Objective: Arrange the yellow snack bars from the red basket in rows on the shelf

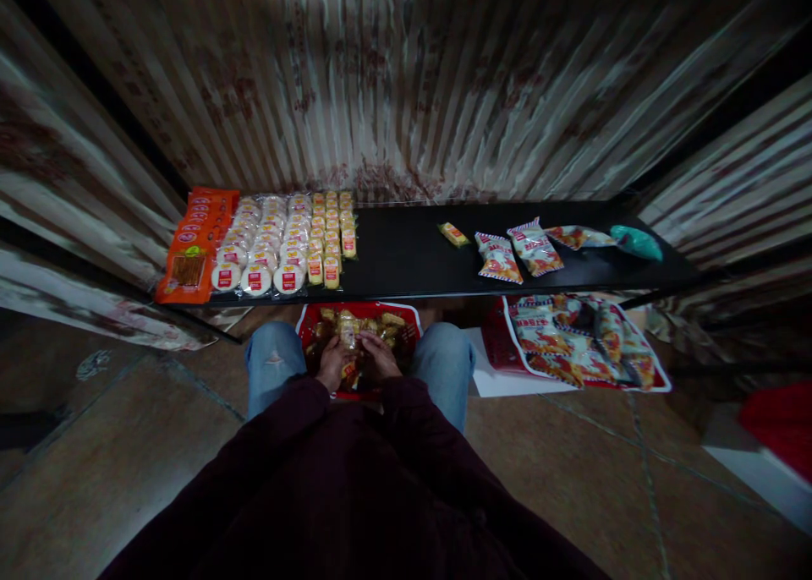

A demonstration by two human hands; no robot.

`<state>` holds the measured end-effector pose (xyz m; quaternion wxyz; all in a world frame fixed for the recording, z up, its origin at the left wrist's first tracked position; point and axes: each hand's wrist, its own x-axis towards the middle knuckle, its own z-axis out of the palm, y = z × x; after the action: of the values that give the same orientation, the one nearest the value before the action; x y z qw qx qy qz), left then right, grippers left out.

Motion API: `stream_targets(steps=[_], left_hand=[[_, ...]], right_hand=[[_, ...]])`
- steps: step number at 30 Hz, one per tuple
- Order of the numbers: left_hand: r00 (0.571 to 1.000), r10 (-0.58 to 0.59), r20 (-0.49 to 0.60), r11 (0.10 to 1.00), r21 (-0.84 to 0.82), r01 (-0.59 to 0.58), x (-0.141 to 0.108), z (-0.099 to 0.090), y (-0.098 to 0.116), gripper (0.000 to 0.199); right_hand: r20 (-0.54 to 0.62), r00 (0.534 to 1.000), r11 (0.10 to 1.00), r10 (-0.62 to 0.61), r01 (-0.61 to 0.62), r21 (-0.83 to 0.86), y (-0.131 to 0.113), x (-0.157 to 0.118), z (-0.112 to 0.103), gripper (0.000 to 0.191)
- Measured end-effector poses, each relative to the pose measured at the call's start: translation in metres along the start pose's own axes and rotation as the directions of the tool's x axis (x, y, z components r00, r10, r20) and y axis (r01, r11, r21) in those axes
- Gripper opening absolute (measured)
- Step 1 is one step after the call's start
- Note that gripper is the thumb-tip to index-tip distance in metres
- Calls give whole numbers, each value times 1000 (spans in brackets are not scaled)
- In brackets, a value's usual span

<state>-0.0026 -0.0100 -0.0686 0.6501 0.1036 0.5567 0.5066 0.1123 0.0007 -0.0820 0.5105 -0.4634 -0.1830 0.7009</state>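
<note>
I found the task's thing, a clear-wrapped yellow packet [348, 330], inside the near red basket [406, 311], on top of other wrapped packets and between the two hands. The left hand [331, 365] lay at its near left side, the right hand [380, 356] at its right, fingers bent inward. Poor light prevented me from telling, on my feed, whether either set of fingers had closed on it.

The basket stood between the wearer's knees [276, 358], just below the front edge of a black shelf [399, 250]. On the shelf's left end I recorded orange bags [194, 240], then rows of round white pastries [266, 248], then small yellow packs [331, 238] in columns. Farther right lay a single yellow pack [453, 234], striped snack bags [499, 257] and a green bag [636, 242]. A second red basket [503, 347], filled with similar bags, stood at lower right.

I judged the step in hand to be sorting or picking up packets in the basket. In my assessment, the next move called for a secure pinch on the wrapper and a lift clear of both rim and shelf edge.
</note>
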Motion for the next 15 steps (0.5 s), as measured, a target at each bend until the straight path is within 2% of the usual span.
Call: stream_targets(steps=[6,15], left_hand=[[994,-102,-32,993,-62,100,5,-4,1,15],[984,-176,-35,983,-68,173,5,-6,-3,15]], right_hand=[[39,999,999,35,-35,-18,0,-2,1,44],[111,993,999,48,-47,-11,1,-5,0,44]])
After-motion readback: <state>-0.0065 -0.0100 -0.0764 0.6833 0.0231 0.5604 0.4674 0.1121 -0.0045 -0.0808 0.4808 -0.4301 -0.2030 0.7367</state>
